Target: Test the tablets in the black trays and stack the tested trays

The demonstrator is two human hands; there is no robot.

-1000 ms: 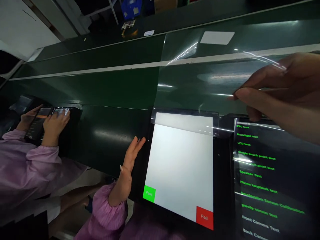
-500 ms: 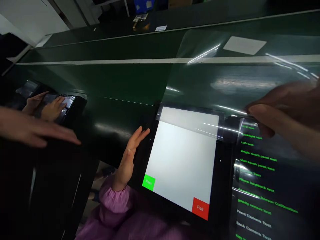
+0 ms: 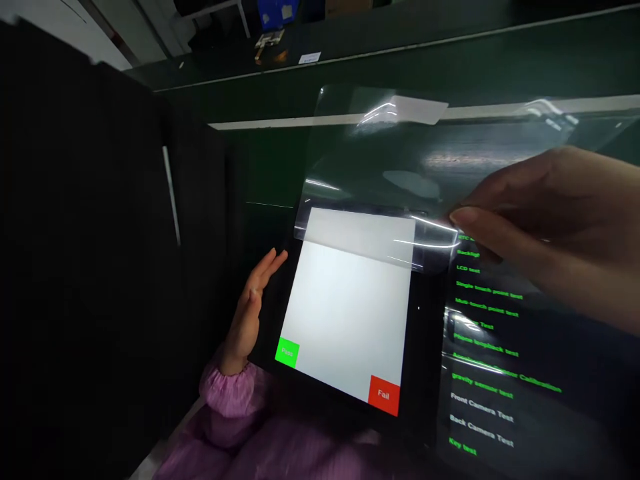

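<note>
A tablet with a white lit screen (image 3: 350, 300) lies in front of me, with a green Pass box at its lower left and a red Fail box at its lower right. My right hand (image 3: 550, 220) pinches a clear plastic film (image 3: 360, 160) between thumb and fingers. The film's near edge overlaps the top of the white screen; the rest rises above the bench. Beside the tablet's left edge is my left hand (image 3: 247, 317), fingers stretched out and holding nothing. Whether it touches the tablet I cannot tell.
A second dark screen (image 3: 480, 413) with a list of test names in green and white lies to the right. A large black object (image 3: 110, 267) fills the left side. At the back are a small paper label (image 3: 310, 58) and a blue container (image 3: 278, 13).
My right hand and the film have shifted left, and the film hangs lower. The black object now covers the left side, where other people's hands showed before. My left hand keeps its pose.
</note>
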